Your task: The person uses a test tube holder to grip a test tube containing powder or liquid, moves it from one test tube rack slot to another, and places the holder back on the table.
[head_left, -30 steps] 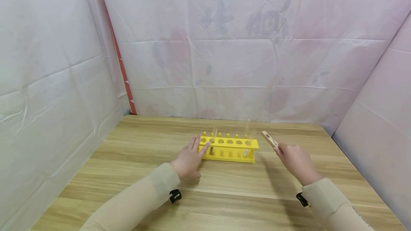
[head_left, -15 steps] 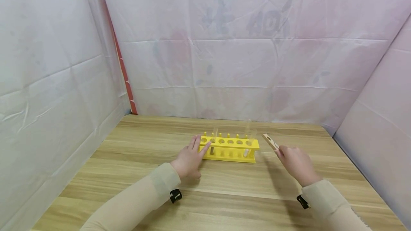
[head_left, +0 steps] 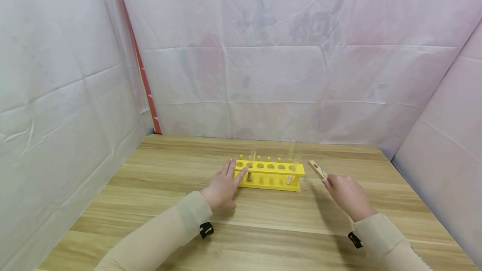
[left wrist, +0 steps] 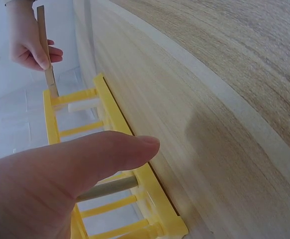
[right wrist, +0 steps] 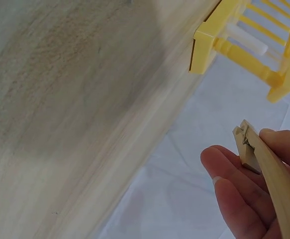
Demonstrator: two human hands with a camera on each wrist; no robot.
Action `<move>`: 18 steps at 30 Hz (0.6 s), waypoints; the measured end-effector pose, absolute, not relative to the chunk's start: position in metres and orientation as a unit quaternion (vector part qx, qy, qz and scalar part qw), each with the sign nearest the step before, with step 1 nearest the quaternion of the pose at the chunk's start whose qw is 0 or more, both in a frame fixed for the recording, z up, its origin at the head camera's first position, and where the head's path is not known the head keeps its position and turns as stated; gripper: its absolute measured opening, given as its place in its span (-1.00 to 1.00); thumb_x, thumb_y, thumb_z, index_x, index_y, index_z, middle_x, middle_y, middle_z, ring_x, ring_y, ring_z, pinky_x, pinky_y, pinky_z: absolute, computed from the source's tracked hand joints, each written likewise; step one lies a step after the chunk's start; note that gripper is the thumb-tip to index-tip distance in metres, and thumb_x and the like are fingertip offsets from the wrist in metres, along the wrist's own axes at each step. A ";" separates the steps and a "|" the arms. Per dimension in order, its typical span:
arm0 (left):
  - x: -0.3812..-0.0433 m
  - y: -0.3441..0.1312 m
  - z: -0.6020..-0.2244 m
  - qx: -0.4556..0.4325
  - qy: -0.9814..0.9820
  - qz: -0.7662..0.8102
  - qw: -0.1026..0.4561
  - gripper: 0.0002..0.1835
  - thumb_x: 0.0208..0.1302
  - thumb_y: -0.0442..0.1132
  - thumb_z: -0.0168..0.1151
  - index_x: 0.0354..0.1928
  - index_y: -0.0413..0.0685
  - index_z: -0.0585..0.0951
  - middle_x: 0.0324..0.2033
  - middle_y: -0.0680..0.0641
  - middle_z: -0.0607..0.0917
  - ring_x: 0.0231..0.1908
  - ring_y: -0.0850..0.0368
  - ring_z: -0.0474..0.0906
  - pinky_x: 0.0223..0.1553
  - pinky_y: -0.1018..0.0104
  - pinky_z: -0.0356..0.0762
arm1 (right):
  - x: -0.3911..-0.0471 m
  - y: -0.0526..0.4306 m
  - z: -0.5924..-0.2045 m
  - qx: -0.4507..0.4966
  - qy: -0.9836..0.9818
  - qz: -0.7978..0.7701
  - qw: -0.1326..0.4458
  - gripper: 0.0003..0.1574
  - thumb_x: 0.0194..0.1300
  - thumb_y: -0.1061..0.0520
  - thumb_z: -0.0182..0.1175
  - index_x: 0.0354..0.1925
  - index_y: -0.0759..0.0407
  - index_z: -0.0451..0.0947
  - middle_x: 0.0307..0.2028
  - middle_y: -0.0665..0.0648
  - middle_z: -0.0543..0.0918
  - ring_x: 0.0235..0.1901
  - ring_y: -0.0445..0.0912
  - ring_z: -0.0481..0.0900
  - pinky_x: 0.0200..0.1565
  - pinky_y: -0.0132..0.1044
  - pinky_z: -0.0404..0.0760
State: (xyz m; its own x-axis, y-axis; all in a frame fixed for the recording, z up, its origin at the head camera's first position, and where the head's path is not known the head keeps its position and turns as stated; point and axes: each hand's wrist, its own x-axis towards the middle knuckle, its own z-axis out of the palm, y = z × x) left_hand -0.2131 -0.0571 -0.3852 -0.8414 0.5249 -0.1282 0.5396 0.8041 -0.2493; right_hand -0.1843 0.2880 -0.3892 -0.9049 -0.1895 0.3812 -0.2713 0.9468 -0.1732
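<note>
A yellow test tube rack (head_left: 273,168) stands on the table, with a row of holes and a row of pegs behind. My left hand (head_left: 220,187) rests on its left end, fingers straight and spread; the left wrist view shows the thumb (left wrist: 110,154) stretched across the front. Near that hand a test tube with dark contents (head_left: 249,175) stands in a hole. A test tube with white contents (head_left: 289,179) leans in the right end hole, and a clear tube (head_left: 291,149) rises behind it. Right of the rack, my right hand (head_left: 348,195) holds a wooden test tube clamp (head_left: 318,170) by its handle.
The wood-grain table (head_left: 263,237) has white patterned sheets (head_left: 271,74) at its back and sides. A red strip (head_left: 144,83) runs down the back left corner.
The clamp's tip and my right hand have sunk slightly beside the rack. The left hand stays where it was on the rack.
</note>
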 end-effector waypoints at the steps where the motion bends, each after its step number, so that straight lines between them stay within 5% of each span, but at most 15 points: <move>1: -0.213 -0.057 -0.385 0.280 0.949 -0.139 0.027 0.15 0.01 0.22 0.29 0.48 0.07 -0.20 0.40 -0.34 -0.17 0.38 -0.21 -0.15 0.16 0.16 0.33 | -0.184 0.288 -0.390 0.119 -0.969 0.111 0.184 -0.73 0.23 0.22 0.17 -0.59 0.18 0.42 -0.74 -0.02 0.30 -0.72 -0.13 0.21 -0.67 -0.25 0.24; 18: -0.213 -0.057 -0.385 0.281 0.949 -0.142 0.025 0.15 0.01 0.22 0.28 0.47 0.07 -0.21 0.40 -0.35 -0.17 0.38 -0.22 -0.15 0.15 0.18 0.35 | -0.183 0.291 -0.401 0.111 -0.973 0.107 0.174 -0.68 0.22 0.23 0.17 -0.63 0.16 0.36 -0.75 -0.02 0.25 -0.72 -0.13 0.19 -0.67 -0.26 0.21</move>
State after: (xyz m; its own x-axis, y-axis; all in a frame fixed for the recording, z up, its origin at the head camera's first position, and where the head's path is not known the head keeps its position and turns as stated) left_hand -0.2131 -0.0574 -0.3854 -0.8405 0.5265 -0.1279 0.5408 0.8014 -0.2555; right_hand -0.1830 0.2909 -0.4006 -0.9147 -0.1788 0.3623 -0.2531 0.9525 -0.1691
